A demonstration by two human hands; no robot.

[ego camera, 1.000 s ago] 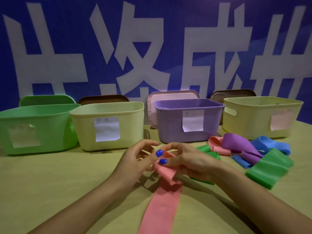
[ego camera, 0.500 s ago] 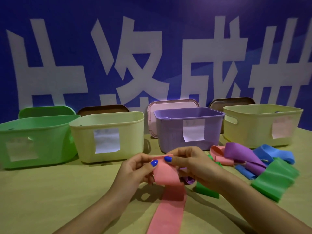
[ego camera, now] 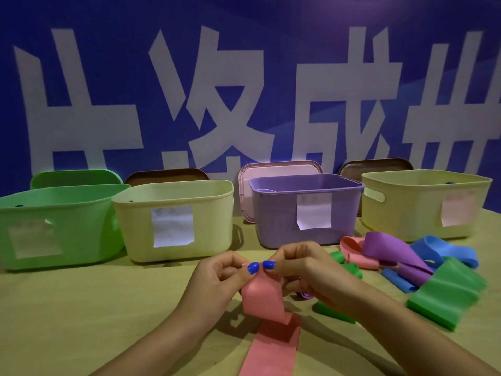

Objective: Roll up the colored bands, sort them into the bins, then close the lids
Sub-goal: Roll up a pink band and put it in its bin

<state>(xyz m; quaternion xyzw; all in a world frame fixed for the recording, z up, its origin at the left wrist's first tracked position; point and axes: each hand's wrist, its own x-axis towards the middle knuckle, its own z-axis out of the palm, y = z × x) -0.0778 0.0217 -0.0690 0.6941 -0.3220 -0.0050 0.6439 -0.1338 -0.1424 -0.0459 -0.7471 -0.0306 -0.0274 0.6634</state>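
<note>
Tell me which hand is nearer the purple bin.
Right. The right hand sits just in front of the purple bin; the left hand is farther to its left, both pinching the pink band.

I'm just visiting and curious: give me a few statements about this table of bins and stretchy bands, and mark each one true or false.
1. Both hands, left hand and right hand, pinch the top end of the pink band. True.
2. The purple bin has its lid on. False: it stands open, a pink lid leaning behind it.
3. Four bins stand in a row. True.
4. The loose bands lie left of the hands. False: they lie to the right.
5. The green bin is farthest right. False: it is farthest left.
</note>
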